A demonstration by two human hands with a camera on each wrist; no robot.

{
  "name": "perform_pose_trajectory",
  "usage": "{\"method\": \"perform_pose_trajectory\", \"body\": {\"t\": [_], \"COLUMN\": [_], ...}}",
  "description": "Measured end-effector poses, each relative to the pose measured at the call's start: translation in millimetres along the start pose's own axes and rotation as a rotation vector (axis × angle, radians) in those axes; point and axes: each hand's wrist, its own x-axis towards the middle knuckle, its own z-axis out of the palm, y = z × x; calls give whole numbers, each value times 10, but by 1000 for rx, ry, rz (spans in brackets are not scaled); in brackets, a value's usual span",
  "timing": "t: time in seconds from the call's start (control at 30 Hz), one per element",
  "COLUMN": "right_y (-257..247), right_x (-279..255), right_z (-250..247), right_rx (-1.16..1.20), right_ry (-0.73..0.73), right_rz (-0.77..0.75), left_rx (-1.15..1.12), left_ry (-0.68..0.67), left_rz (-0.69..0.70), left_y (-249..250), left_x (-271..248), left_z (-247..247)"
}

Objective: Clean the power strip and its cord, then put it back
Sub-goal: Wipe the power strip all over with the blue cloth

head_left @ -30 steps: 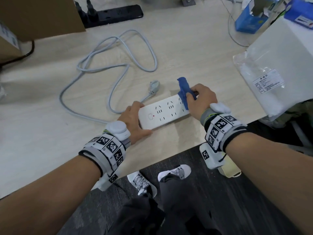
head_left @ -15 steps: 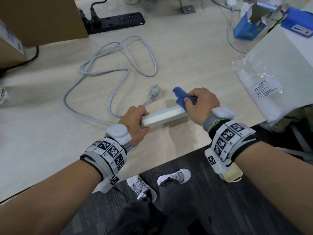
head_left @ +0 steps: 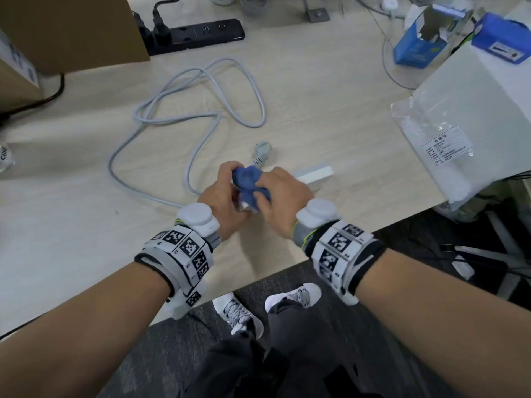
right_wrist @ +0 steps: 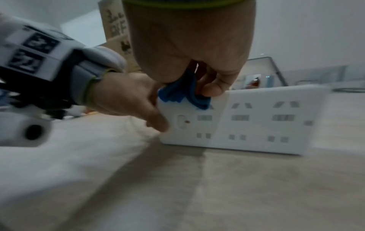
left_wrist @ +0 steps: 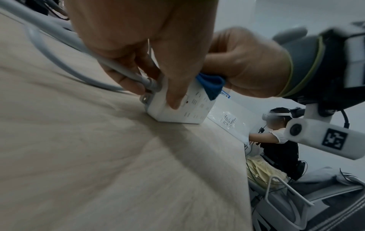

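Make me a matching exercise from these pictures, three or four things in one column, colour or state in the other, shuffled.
Things:
1. white plastic power strip
2. bunched cleaning cloth
3. long flat power strip at the table's far edge
4. loose looped cord

Descriptions:
A. black, two plugs in it
B. blue, gripped by the right hand
C. pale grey, lying on the table
D. standing on its long edge

Pairs: 1-D, 2-B, 3-A, 4-C

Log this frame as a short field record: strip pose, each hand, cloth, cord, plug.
strip: white plastic power strip stands on its long edge on the pale wooden desk
left hand: grips the strip's cord end
right hand: pinches crumpled blue cloth on the strip's top edge
cord: grey cable loosely looped on the desk
plug: lies unplugged
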Motion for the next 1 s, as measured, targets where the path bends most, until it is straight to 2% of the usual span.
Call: {"method": "perform_pose_trajectory", "body": {"t": [0.13, 0.2, 0.27, 0.4, 0.47, 0.6, 0.77, 0.87, 1.0], "right_y": [608, 741, 627, 61, -108, 61, 542, 609, 456], "right_x": [41, 70, 65, -41, -67, -20, -58, -68, -45], "right_z": [-399, -503, -483, -111, 29, -159, -565, -578, -434], "right_rx": [-97, -155, -142, -93, -66, -67, -199, -202, -162], "right_ry": [67, 56, 49, -43, -48, -63, -64, -24, -100], "right_rz": [240, 303, 298, 121, 80, 57, 283, 258, 223], "left_rx": [51, 70, 79, 65, 49, 15, -38, -43, 41], "left_ry": [-46, -53, -55, -28, -11, -40, -172, -266, -375], "left_rz": [-23, -34, -33, -29, -29, -21, -22, -26, -77], "left_y": [16, 22, 20, 24, 44, 77, 70, 26, -38], "left_x": [7, 15, 17, -14, -24, -24, -79, -75, 2], "left_z": [-29, -33, -19, 29, 46, -23, -37, -4, 18]}}
